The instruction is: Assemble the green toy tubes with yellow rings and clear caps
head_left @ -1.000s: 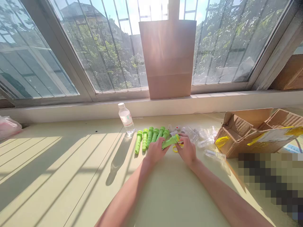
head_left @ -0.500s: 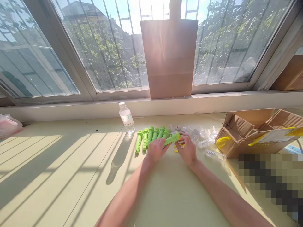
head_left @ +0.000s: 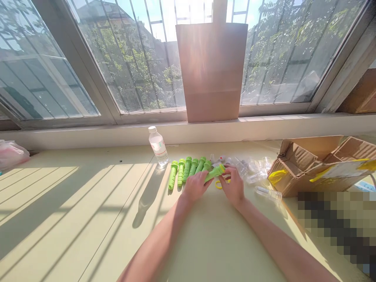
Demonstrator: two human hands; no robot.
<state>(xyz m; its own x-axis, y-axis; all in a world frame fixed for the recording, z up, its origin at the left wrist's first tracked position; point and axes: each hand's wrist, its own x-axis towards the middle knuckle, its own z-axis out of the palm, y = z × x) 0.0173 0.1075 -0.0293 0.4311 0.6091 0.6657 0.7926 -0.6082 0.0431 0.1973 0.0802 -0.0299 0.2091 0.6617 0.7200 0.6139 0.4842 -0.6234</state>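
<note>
My left hand point(head_left: 195, 185) is wrapped round the narrow part of a green flashlight-shaped plastic tube point(head_left: 216, 172), which slants up to the right above the table. At its wider, yellowish-green end, my right hand point(head_left: 233, 185) is closed with thumb and fingers against the rim; whether a small part sits in those fingertips is hidden. A yellow ring point(head_left: 218, 184) lies just beneath, between the hands. Left of them, several similar green tubes point(head_left: 181, 172) lie side by side in a row, the rightmost partly covered by my left hand.
A water bottle point(head_left: 158, 148) stands behind the row's left end. Clear plastic pieces point(head_left: 255, 172) are heaped right of my hands, with one clear cylinder point(head_left: 268, 193) nearer. An open cardboard box point(head_left: 317, 172) stands at the right. A cardboard sheet point(head_left: 213, 74) leans against the window.
The whole view has shifted very slightly. Both hands stay on the same green tube, and my right fingers at its wide end have moved only a little.
</note>
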